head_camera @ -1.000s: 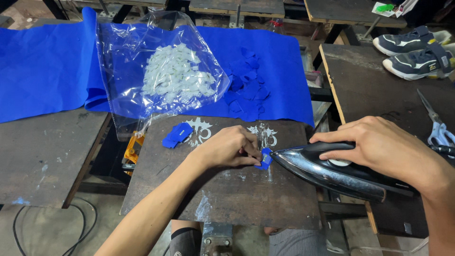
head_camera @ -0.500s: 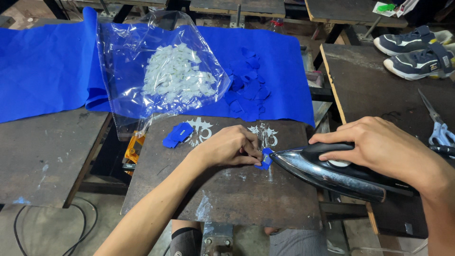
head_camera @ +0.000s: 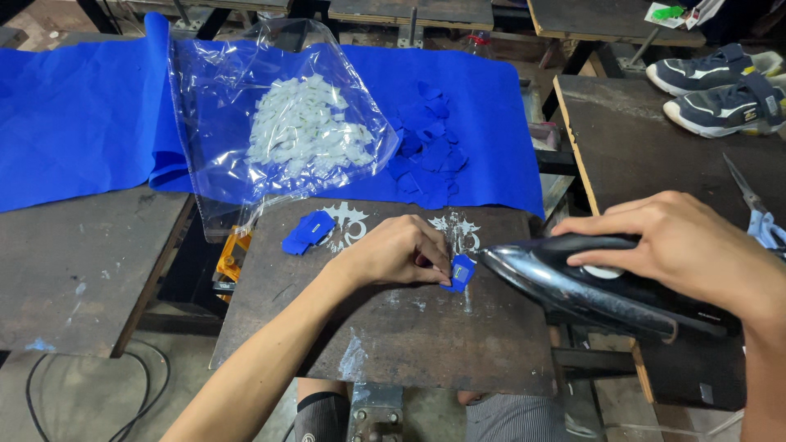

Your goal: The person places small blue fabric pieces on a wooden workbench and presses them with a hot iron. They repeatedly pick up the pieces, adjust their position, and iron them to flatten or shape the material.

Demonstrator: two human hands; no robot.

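Furthest left of the fingers, well apart, one large blue cloth (head_camera: 74,106) is spread across the benches, and on it one clear bag (head_camera: 270,123) holds a heap of small white pieces, too many to count. Nearer, up and to the left of the left hand (head_camera: 393,255), one folded blue scrap (head_camera: 307,232) lies on the dark board (head_camera: 385,344); beyond the knuckles a loose pile of blue patches (head_camera: 430,160) is seen on the cloth, their number not clear. The left hand's fingers are drawn together, and one small blue patch (head_camera: 461,272) with a pale label on it is pinned flat to the board under their tips, at its left edge. The patch is judged light, limp and thin, apt to shift or curl, so a hold at the edge away from the hot metal seems right. Just right of the fingertips, close to the patch but apart from it, the nose of one iron (head_camera: 598,286) is held tilted off the board. The iron is judged heavy, rigid and hot at its smooth sole, and it is taken only by its black handle, around which the right hand (head_camera: 696,245) is wrapped, fingers curled over the top. Beyond that hand, one pair of scissors (head_camera: 757,213) lies on the side table, and two shoes (head_camera: 720,82) rest further back.
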